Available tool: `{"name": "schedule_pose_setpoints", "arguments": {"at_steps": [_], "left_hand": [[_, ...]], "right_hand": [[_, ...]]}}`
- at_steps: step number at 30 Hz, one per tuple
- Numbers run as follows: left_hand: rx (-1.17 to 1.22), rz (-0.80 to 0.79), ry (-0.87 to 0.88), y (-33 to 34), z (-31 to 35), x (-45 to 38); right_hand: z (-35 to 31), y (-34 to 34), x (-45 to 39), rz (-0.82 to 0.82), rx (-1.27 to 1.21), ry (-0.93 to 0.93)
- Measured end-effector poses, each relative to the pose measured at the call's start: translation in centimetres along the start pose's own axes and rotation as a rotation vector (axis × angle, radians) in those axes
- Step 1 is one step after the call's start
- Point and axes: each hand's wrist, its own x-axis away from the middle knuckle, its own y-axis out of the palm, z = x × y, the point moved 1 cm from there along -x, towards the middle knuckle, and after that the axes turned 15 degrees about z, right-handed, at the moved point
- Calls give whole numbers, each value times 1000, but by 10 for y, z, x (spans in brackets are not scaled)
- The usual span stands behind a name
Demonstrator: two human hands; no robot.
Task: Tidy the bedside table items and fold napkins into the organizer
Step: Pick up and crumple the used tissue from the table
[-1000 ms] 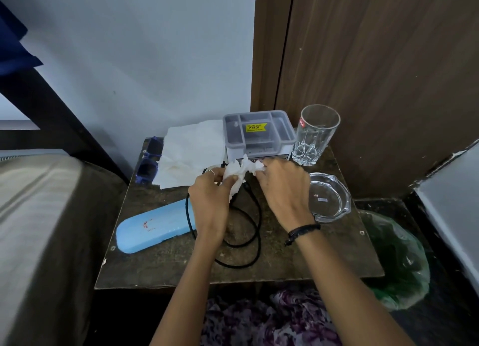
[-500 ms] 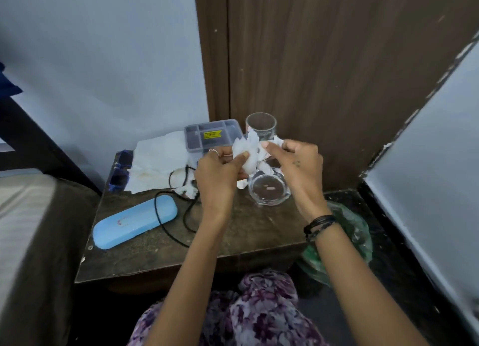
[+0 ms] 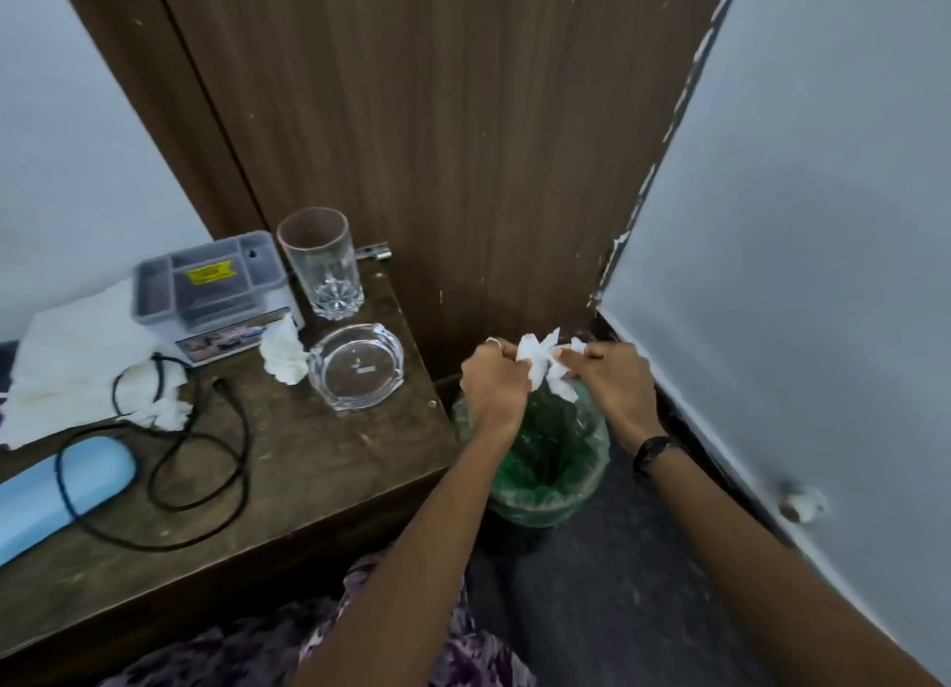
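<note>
Head view: at centre right the left hand (image 3: pixel 491 380) and right hand (image 3: pixel 610 383) both pinched a crumpled tissue wad (image 3: pixel 545 365) above the green-lined bin (image 3: pixel 553 460), fingers closed tight on it. Organizer (image 3: pixel 211 287) and flat napkins (image 3: pixel 77 357) sat on the bedside table (image 3: pixel 319 460) at left, with another wad (image 3: pixel 283 354) beside the ashtray (image 3: pixel 355 365). Risk: a torn scrap could flutter past the bin's rim onto the floor.

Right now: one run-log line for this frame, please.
phase: discarding crumpled tissue | left hand + right hand: both gripping it over green-lined bin | table: another crumpled tissue beside ashtray | organizer: no napkins visible
</note>
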Motion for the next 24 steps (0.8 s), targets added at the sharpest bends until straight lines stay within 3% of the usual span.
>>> {"name": "schedule_pose_setpoints", "arguments": {"at_steps": [5, 9, 14, 18, 24], "left_hand": [[-178, -21, 31, 41, -36, -13], [-391, -178, 60, 61, -58, -25], [-412, -213, 62, 65, -73, -27], [-303, -119, 116, 42, -56, -17], [-45, 158, 301, -42, -24, -17]], "right_hand": [[51, 31, -17, -20, 144, 59], [76, 50, -31, -86, 270, 129], [83, 56, -32, -95, 353, 92], [53, 50, -21, -105, 249, 18], [-40, 57, 16, -114, 11, -114]]}}
